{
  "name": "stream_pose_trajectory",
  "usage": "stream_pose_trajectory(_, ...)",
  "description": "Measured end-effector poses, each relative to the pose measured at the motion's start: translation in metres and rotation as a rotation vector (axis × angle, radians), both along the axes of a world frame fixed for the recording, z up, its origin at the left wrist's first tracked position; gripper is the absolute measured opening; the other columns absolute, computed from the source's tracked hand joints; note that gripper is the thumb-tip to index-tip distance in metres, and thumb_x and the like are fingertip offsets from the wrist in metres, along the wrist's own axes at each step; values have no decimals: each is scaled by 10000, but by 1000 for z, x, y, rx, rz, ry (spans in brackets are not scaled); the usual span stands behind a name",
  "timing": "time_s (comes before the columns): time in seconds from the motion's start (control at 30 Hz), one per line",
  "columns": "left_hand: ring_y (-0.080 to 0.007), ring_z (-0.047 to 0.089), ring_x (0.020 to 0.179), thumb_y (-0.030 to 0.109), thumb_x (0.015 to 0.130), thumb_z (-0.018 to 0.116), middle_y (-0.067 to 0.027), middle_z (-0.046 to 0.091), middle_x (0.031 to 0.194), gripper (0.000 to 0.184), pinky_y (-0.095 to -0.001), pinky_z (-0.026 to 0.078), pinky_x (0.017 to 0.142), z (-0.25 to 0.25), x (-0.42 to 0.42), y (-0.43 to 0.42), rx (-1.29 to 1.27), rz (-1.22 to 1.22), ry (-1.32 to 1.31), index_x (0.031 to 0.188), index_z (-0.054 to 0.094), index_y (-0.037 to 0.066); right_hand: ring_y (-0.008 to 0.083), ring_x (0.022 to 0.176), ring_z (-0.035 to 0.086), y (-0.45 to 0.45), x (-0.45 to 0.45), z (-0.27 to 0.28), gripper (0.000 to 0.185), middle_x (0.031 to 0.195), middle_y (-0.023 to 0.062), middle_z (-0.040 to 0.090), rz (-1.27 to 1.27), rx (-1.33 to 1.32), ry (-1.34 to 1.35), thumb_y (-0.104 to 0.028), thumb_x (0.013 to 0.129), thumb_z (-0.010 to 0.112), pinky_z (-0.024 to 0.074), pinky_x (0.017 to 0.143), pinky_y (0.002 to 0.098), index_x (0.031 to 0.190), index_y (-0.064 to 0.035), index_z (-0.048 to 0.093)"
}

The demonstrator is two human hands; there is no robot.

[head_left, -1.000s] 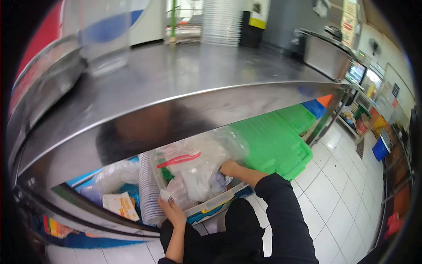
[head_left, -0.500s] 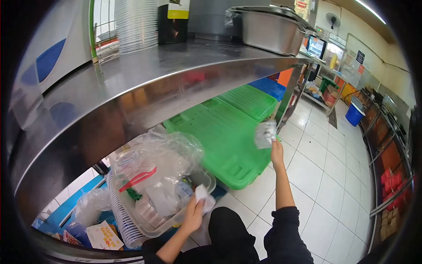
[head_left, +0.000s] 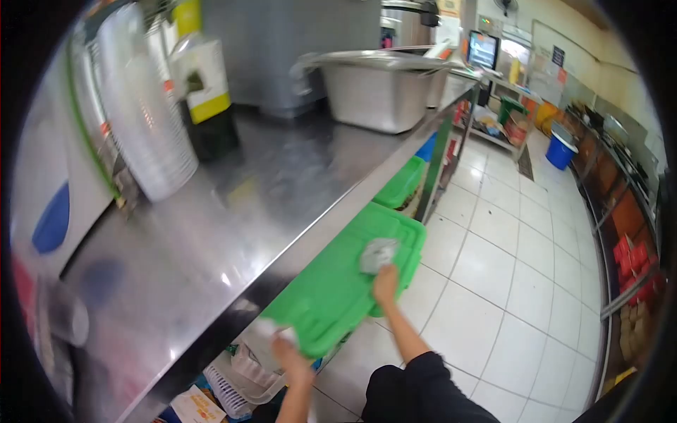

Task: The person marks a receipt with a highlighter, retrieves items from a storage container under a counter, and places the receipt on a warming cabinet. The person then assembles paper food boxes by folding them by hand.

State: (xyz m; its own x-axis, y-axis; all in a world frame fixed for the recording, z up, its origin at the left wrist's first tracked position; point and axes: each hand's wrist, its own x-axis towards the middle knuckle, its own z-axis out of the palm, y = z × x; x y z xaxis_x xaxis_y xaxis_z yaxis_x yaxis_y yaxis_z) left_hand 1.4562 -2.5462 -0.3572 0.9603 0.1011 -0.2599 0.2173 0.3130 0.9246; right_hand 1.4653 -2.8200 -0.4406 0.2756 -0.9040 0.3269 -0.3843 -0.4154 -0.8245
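Observation:
My right hand (head_left: pixel 386 285) is closed around a crumpled, see-through plastic bag (head_left: pixel 379 255), held above a large green lid (head_left: pixel 326 296). Blurred by motion, my left hand (head_left: pixel 288 354) grips a small white piece (head_left: pixel 271 330) by the steel counter's front edge; whether it is paper or plastic I cannot tell. Below that hand, partly hidden by the counter, a clear plastic bin (head_left: pixel 243 381) holds packaging.
The steel counter (head_left: pixel 275 169) carries a stack of clear plastic cups (head_left: pixel 144 120), a dark bottle (head_left: pixel 208 106) and a steel pan (head_left: pixel 381 92). A smaller green lid (head_left: pixel 400 183) lies beyond the large one. Down the tiled floor (head_left: pixel 486 268) stands a blue bucket (head_left: pixel 561 149).
The view has shifted so more of the counter top shows and less of the bin. My right hand has moved left with the plastic bag, from the lid's far edge to over it.

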Motion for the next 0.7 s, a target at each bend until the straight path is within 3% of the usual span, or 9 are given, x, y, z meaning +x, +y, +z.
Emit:
stream_pose_trajectory(0.07, -182, 414, 1140, 274, 967, 356, -81, 446, 1239, 416, -339, 315, 984, -16, 21, 64, 158, -62, -12, 1300, 380, 25, 430, 994, 500, 68, 13, 11, 336, 1036, 300, 536, -19, -16, -67, -199, 895, 434, 361, 896, 486, 1051, 89, 512)
stream_pose_trajectory(0.13, -185, 420, 1155, 305, 965, 352, -77, 446, 1257, 446, -359, 300, 1010, -46, 47, 129, 353, -105, -54, 1323, 386, 40, 452, 896, 509, 114, -5, 41, 280, 932, 282, 553, 173, 291, 50, -184, 888, 439, 380, 805, 510, 959, 73, 524)
stream_pose_trajectory(0.2, -234, 545, 1021, 293, 894, 486, -107, 594, 1046, 393, -324, 354, 958, -115, 82, 180, 206, 59, -128, 1163, 527, 9, 430, 896, 524, 165, -36, 67, 271, 940, 282, 545, 82, 391, -200, -220, 910, 432, 403, 772, 487, 911, 35, 522)
stream_pose_trajectory(0.3, -237, 548, 1020, 294, 885, 491, -108, 597, 1045, 390, -336, 353, 957, -40, 28, 124, 780, -287, -153, 1153, 534, 14, 434, 876, 550, 225, -140, 103, 402, 905, 273, 587, 68, 706, -26, -313, 921, 418, 415, 799, 463, 995, 57, 558)
stream_pose_trajectory(0.4, -240, 551, 1019, 296, 877, 497, -109, 599, 1044, 386, -348, 352, 957, 31, -60, 66, 1079, -838, -341, 1143, 541, 19, 254, 766, 634, 290, -286, 118, 379, 827, 174, 645, 27, 998, -28, -335, 892, 459, 472, 694, 380, 958, 9, 605)
stream_pose_trajectory(0.5, -243, 553, 1019, 298, 868, 502, -110, 601, 1044, 383, -360, 351, 956, 99, -166, 37, 1154, -1323, -572, 1133, 547, 24, 272, 773, 648, 369, -454, 143, 396, 845, 192, 648, -123, 887, 400, -353, 864, 442, 490, 692, 379, 958, -12, 619)
stream_pose_trajectory(0.6, -246, 556, 1018, 299, 860, 508, -111, 604, 1043, 380, -371, 350, 956, 156, -280, 29, 1115, -1705, -810, 1123, 554, 29, 252, 821, 646, 455, -566, 222, 372, 877, 175, 649, -729, 1058, 236, -351, 859, 468, 493, 703, 366, 979, -31, 615)
stream_pose_trajectory(0.63, -247, 557, 1018, 300, 857, 509, -111, 604, 1043, 379, -375, 350, 956, 173, -323, 30, 1089, -1821, -896, 1119, 556, 31, 306, 855, 632, 497, -599, 187, 318, 947, 186, 633, -641, 1013, 170, -329, 844, 506, 494, 726, 398, 998, -72, 614)
stream_pose_trajectory(0.7, -249, 559, 1018, 301, 852, 513, -112, 606, 1043, 376, -383, 349, 956, 203, -415, 40, 1028, -2042, -1068, 1113, 561, 34, 359, 890, 618, 565, -661, 211, 278, 1017, 196, 616, -686, 966, 67, -306, 829, 545, 496, 748, 429, 1017, -112, 614)
